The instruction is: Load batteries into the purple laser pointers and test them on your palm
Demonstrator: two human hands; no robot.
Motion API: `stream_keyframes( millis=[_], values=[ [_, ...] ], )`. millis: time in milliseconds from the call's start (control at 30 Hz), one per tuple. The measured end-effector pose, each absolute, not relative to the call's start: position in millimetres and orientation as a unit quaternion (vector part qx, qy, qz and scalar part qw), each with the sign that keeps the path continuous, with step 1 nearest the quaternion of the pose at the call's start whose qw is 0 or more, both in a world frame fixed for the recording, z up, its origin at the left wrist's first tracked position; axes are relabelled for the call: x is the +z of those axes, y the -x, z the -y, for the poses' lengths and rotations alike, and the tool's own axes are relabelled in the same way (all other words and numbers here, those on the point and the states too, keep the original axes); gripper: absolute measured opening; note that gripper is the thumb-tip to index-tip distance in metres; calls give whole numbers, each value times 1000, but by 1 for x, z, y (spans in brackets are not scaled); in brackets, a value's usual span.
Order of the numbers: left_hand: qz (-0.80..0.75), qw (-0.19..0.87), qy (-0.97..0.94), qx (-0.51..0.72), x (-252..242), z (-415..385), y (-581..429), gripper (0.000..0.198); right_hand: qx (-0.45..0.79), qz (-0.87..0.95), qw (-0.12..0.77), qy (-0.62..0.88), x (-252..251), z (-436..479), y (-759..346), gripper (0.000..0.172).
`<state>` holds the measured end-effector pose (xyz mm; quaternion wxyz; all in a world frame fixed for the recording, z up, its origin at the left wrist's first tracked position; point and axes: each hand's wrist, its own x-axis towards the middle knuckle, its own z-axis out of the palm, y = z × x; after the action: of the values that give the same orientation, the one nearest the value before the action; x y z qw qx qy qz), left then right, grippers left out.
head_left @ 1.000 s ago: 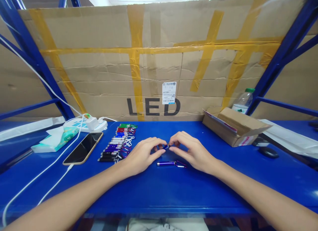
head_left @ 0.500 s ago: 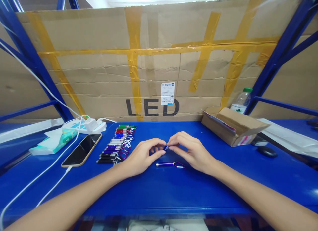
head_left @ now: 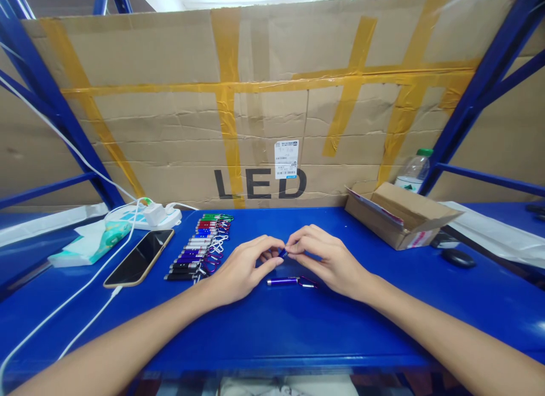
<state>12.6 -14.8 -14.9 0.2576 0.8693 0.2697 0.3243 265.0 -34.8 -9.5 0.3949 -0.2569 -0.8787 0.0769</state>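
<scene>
My left hand (head_left: 242, 268) and my right hand (head_left: 326, 260) meet fingertip to fingertip over the blue table (head_left: 272, 322). Between them they pinch a small purple keychain flashlight (head_left: 283, 252), mostly hidden by the fingers. A second purple flashlight (head_left: 287, 281) with a clip lies flat on the table just below my hands. To the left, a neat row of several small keychain flashlights (head_left: 200, 245) in black, purple, silver, red and green lies beside my left hand.
A phone (head_left: 140, 257) on a white cable lies left of the row, with a power strip (head_left: 145, 215) and tissue pack (head_left: 87, 243) beyond. An open cardboard box (head_left: 398, 214), a bottle (head_left: 413, 169) and a dark mouse (head_left: 457, 258) are at right. Taped cardboard (head_left: 272, 101) forms the back wall.
My hands stay pinched on the small flashlight, with only slight finger movement. The view has shifted a little.
</scene>
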Motion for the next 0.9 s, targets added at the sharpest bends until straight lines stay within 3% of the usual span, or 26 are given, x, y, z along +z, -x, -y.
stream_keyframes(
  millis=[200, 333, 533, 667, 900],
  values=[
    [-277, 250, -861, 345, -14, 14, -14, 19, 78, 854, 423, 293, -9, 38, -261, 12],
    [-291, 262, -853, 345, -14, 14, -14, 16, 15, 823, 439, 360, -7, 31, -267, 9],
    [-312, 291, -838, 340, -13, 14, -12, 33, -39, 822, 284, 492, -9, 16, -281, 12],
    [-299, 286, -842, 345, -12, 13, -11, 26, -2, 835, 181, 519, -13, 15, -281, 4],
    [-296, 269, -849, 347, -10, 14, -11, 19, 28, 866, 188, 463, -24, 10, -285, 11]
  ],
)
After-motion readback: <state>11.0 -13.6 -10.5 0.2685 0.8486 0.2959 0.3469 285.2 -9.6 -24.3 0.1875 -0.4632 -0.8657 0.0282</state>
